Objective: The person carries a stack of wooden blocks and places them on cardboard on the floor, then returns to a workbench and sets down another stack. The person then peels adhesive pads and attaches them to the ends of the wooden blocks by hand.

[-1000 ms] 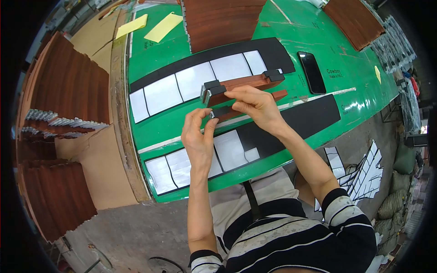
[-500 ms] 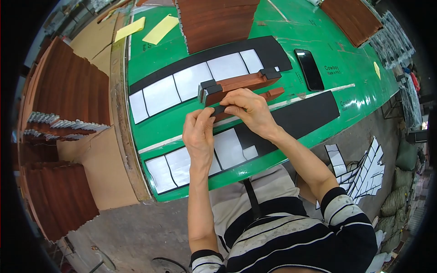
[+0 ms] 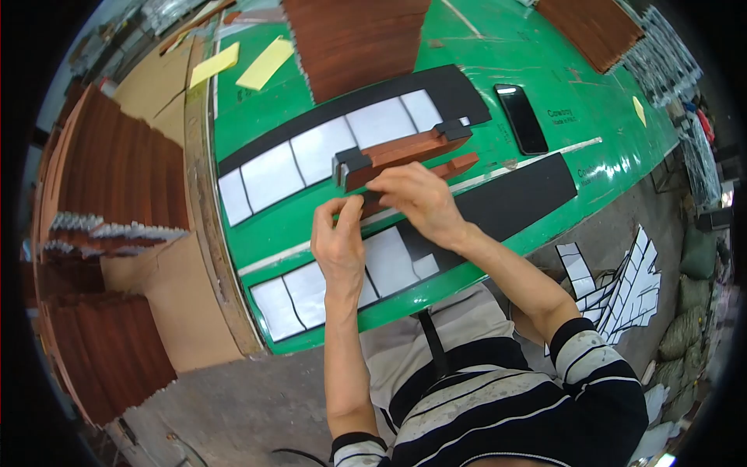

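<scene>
My left hand [image 3: 338, 237] is closed, thumb and fingertips pinching the near end of a reddish-brown strip [image 3: 461, 165]. A small black foam pad [image 3: 373, 199] covers that end, partly hidden by my fingers. My right hand [image 3: 424, 204] bends over the same end, its fingertips pressed on the pad. Just beyond lie brown strips [image 3: 408, 150] side by side, with black pads on their ends. Closer to me is a black foam sheet [image 3: 529, 196], with white backing squares [image 3: 303, 292] on its left part and a small loose-looking white piece [image 3: 425, 266] near them.
Another black foam sheet [image 3: 459, 82] with white squares lies farther back. A phone [image 3: 522, 121] rests on the green table [image 3: 576, 93]. Brown strips are stacked at the back [image 3: 354, 47] and left [image 3: 124, 163]. Yellow papers [image 3: 264, 64] lie back left; white-and-black offcuts [image 3: 622, 288] are piled at right.
My right hand has shifted slightly left and down, its fingers now lower over the pad. My left hand stays at the strip's end. The whole view has tilted a little.
</scene>
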Motion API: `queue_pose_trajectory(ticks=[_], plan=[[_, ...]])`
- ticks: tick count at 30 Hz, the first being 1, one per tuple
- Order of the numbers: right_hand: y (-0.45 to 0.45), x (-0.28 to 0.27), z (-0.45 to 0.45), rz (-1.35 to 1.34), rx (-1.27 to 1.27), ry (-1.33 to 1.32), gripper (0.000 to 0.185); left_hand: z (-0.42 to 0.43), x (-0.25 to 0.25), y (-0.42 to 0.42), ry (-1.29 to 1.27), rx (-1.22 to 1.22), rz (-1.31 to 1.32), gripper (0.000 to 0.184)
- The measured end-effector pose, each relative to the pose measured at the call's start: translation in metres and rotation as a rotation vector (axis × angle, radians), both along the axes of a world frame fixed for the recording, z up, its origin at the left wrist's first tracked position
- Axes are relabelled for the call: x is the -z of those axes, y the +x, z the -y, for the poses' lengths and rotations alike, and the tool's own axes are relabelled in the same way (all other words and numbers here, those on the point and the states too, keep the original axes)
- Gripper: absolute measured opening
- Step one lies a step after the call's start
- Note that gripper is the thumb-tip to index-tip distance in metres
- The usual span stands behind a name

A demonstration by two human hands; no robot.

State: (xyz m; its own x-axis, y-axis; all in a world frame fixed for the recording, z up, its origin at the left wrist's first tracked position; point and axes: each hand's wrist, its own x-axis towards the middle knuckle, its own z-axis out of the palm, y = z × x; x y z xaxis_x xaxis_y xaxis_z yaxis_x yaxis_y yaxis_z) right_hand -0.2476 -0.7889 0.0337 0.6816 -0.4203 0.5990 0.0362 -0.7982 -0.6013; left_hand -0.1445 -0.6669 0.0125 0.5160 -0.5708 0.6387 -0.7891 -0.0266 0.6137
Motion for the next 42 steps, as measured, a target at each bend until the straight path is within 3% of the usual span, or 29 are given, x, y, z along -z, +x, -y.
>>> queue_pose_trajectory(ticks=[2,9,15,17,21,25,27,31,33,36,42], plan=[[-0.002,0.006,-0.002,0.038,-0.012,-0.119,0.034,0.002,0.001,-0.001,0.012,-0.012,0.068,0.035],[-0.011,0.008,-0.004,0.017,0.035,-0.322,0.035,0.003,0.016,-0.001,-0.010,-0.035,0.091,0.035],[-0.043,-0.006,0.004,0.024,0.073,-0.269,0.026,-0.002,0.007,-0.004,0.058,-0.025,0.124,0.026],[-0.071,-0.011,0.031,0.032,0.158,-0.210,0.025,-0.004,-0.001,-0.011,0.102,-0.020,0.084,0.026],[-0.100,-0.017,0.110,0.017,0.331,-0.078,0.020,0.002,-0.028,-0.034,0.132,-0.199,0.285,0.025],[-0.090,-0.001,0.168,-0.143,0.189,-0.264,0.014,0.054,-0.061,-0.061,0.236,-0.035,0.502,0.025],[-0.078,0.004,0.184,-0.212,0.134,-0.303,0.013,0.091,-0.080,-0.056,0.371,0.079,0.462,0.030],[-0.062,0.013,0.205,-0.360,0.031,-0.512,0.013,0.163,-0.072,-0.015,0.518,0.197,0.413,0.035],[-0.059,0.017,0.207,-0.459,-0.028,-0.578,0.012,0.187,-0.061,0.000,0.726,0.365,0.323,0.039],[-0.057,0.020,0.213,-0.420,-0.064,-0.689,0.010,0.197,-0.045,0.011,0.917,0.351,0.364,0.045],[-0.054,0.032,0.222,-0.367,-0.133,-0.855,0.008,0.196,-0.030,0.018,0.969,0.304,0.355,0.048]])
